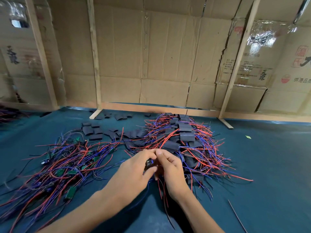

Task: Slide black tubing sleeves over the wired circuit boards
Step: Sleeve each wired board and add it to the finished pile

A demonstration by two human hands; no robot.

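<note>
Black-sleeved boards (185,137) heaped at 1 o'clock; bare green boards (70,172) piled at 9 o'clock, many left. Left hand (133,172), right hand (170,170) together pinching one board (149,163), sleeving unclear.

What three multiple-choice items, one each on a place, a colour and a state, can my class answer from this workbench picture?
1. Where does the pile of bare green circuit boards lie?
A. left of the hands
B. right of the hands
C. against the cardboard wall

2. What colour is the table cover?
A. red
B. dark teal
C. white

3. What are the two hands doing?
A. resting flat
B. holding one small piece together
C. pointing at the wall

Answers: 1 A, green boards show among the left wires. 2 B, teal cloth shows around the piles. 3 B, the left hand and right hand meet on a wired board.
</note>
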